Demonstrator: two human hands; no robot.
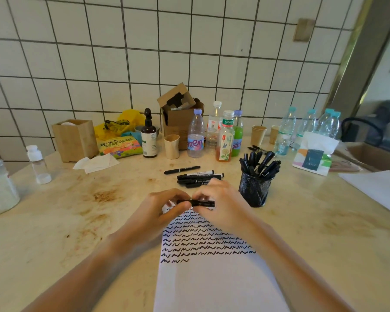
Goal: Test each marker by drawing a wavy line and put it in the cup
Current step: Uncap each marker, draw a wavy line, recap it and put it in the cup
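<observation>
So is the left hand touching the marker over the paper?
Touching. The head view shows left hand fingers pinching the marker end, right hand gripping the other.

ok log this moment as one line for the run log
both hands grip marker over paper | untested pile behind | mesh cup right, holding markers

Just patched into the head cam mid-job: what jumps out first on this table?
Both hands meet at the centre, the left hand and right hand gripping one black marker between them above the paper, whose upper half is filled with rows of black wavy lines. To the right stands a black mesh cup full of markers; behind the hands lies a loose pile of markers.
</observation>
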